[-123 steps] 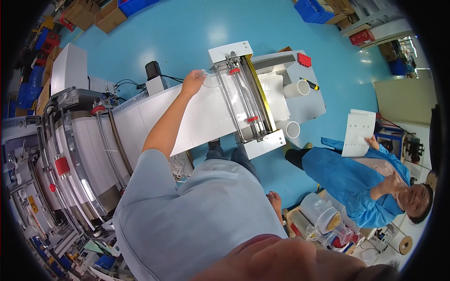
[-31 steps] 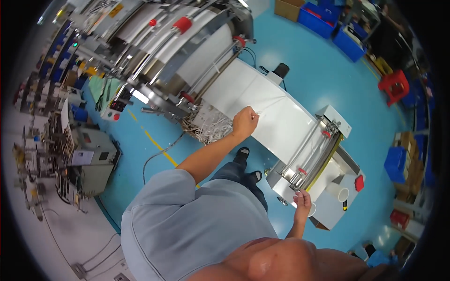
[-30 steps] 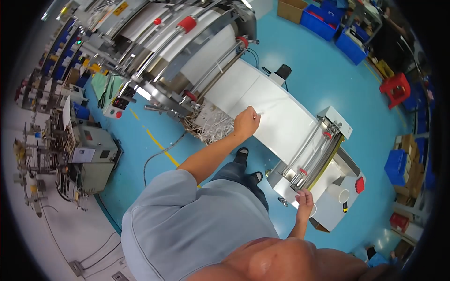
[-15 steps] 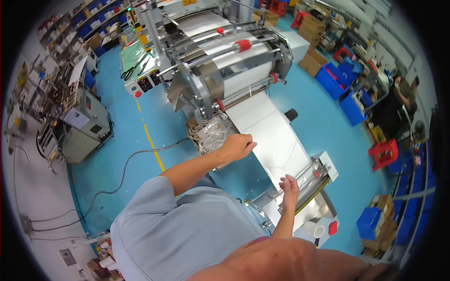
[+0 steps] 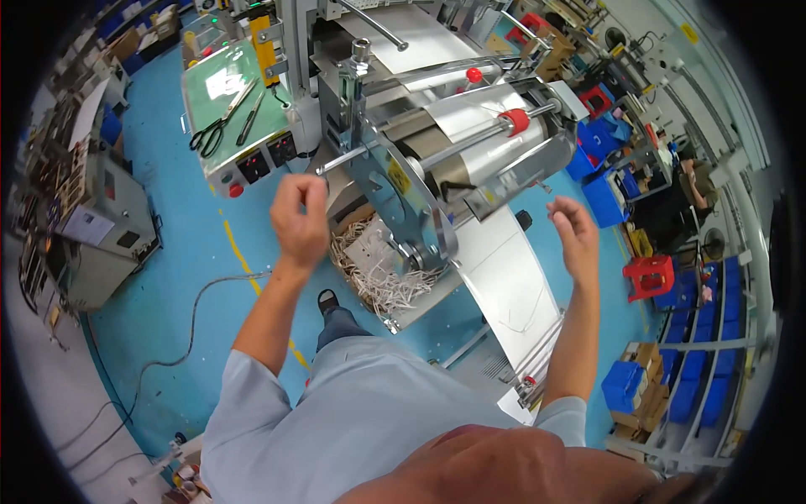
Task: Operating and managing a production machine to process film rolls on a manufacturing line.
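My left hand (image 5: 300, 220) is raised with its fingers curled into a loose fist. It is just below the free end of a shiny metal rod (image 5: 342, 160) on the roller machine (image 5: 395, 189); I cannot make out anything inside the fist. My right hand (image 5: 575, 239) is in the air to the right of the machine, fingers slightly bent and apart, with nothing in it. Between my arms, a white sheet web (image 5: 512, 281) runs down from the rollers toward a lower roller frame (image 5: 541, 357).
Black-handled scissors (image 5: 222, 122) and a black cutter-like tool (image 5: 249, 119) lie on a green-topped control box (image 5: 235, 76). A carton of paper strips (image 5: 403, 288) stands under the machine. A cable (image 5: 197, 307) crosses the floor. Red stool (image 5: 649, 277), blue bins and a person (image 5: 693, 189) at right.
I have come closer to the machine, which now looks larger. My left hand has moved left, away from over the web; my right hand has risen from near the lower roller frame.
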### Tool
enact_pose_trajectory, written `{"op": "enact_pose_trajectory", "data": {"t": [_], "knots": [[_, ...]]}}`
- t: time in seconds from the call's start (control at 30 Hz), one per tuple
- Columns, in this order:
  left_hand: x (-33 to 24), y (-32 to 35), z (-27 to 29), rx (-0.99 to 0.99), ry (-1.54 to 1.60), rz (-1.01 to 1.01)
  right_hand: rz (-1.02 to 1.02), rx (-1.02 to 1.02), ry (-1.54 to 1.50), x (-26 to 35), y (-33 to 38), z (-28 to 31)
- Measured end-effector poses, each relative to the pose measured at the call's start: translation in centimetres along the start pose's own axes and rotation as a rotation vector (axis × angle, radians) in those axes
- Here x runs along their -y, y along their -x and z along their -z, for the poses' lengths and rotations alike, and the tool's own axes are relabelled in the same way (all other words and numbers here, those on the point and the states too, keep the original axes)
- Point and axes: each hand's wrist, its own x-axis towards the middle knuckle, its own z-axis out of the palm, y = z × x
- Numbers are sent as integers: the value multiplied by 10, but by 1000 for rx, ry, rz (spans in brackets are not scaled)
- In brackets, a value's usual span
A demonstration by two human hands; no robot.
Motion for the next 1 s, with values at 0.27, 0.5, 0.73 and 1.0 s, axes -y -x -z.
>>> {"op": "enact_pose_trajectory", "data": {"t": [0.27,0.5,0.73,1.0], "knots": [[99,-165,-52,330,-178,-8,125,69,5,26,-103,-74],[144,-224,-139,559,-559,-116,215,120,14,18,-121,-82],[150,-231,-173,566,-684,-20,322,124,-2,1,-136,-78],[139,-234,-162,637,-746,-74,383,152,-49,-17,-154,-75]]}}
